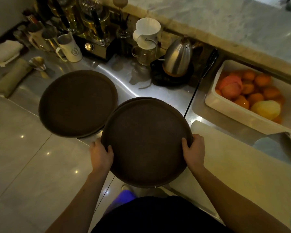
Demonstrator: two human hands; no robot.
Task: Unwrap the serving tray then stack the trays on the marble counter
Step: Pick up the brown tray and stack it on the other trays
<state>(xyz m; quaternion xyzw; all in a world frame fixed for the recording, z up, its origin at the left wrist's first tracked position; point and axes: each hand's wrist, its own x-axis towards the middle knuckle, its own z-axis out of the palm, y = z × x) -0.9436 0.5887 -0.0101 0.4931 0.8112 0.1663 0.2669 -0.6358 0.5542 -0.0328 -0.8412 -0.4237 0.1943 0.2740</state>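
Note:
Two round dark brown serving trays are in view. The held tray point(146, 140), with a second rim showing just under its far edge, hangs over the steel worktop's front edge. My left hand point(102, 154) grips its left rim and my right hand point(194, 148) grips its right rim, thumbs on top. The other brown tray point(77, 103) lies on the steel worktop point(168, 96) to the left, partly over the edge, with another rim visible beneath it. The marble counter point(233, 22) runs raised along the back right.
A steel kettle point(178, 59) on a black base, a white dripper on a glass server point(147, 41), a white pitcher point(69, 46) and glassware crowd the back. A white tub of oranges point(252, 96) sits right. A pale cutting board point(233, 162) lies beside my right hand.

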